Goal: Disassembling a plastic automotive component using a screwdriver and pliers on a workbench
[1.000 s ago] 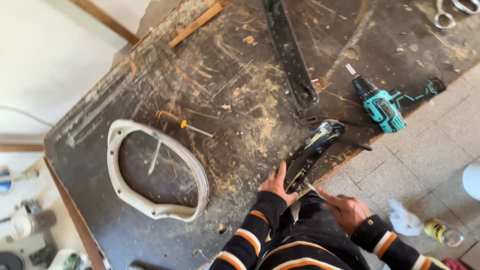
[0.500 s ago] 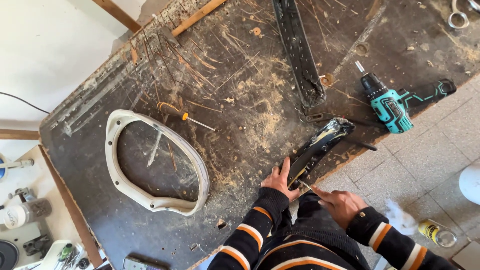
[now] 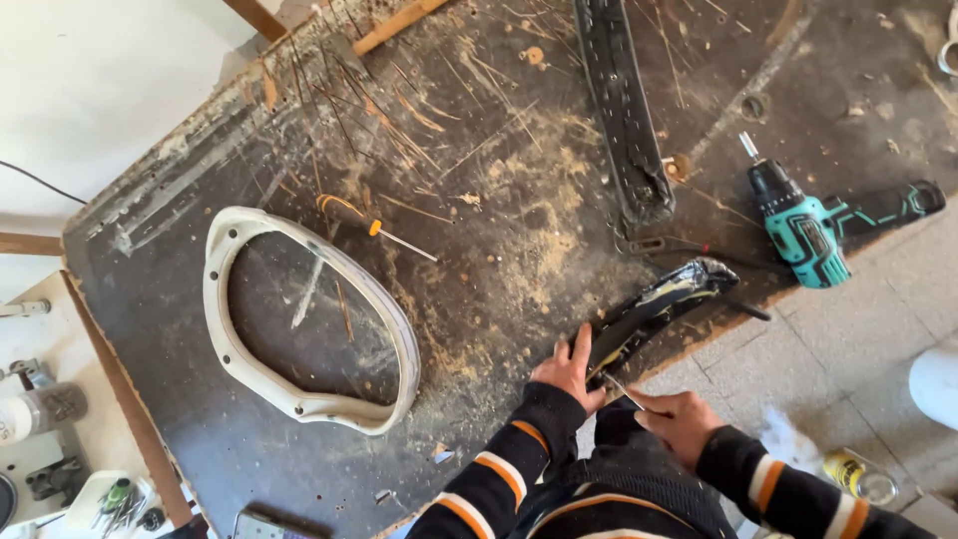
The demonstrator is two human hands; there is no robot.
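Note:
A curved glossy black trim piece (image 3: 659,304) lies at the near edge of the dark scratched workbench (image 3: 479,180). My left hand (image 3: 567,371) presses down on its near end, fingers spread flat against it. My right hand (image 3: 681,421) grips a thin metal tool (image 3: 624,389) whose tip touches the piece's near end. Both sleeves are black with orange and white stripes.
A teal cordless drill (image 3: 803,225) lies at the right edge. A long black strip (image 3: 624,110) lies at the back. A white oval frame (image 3: 299,319) and an orange-handled screwdriver (image 3: 374,227) rest to the left. Sawdust covers the middle. Tiled floor lies to the right.
The view has shifted slightly; both hands stay at the near end of the black piece, with the right hand's tool still against it.

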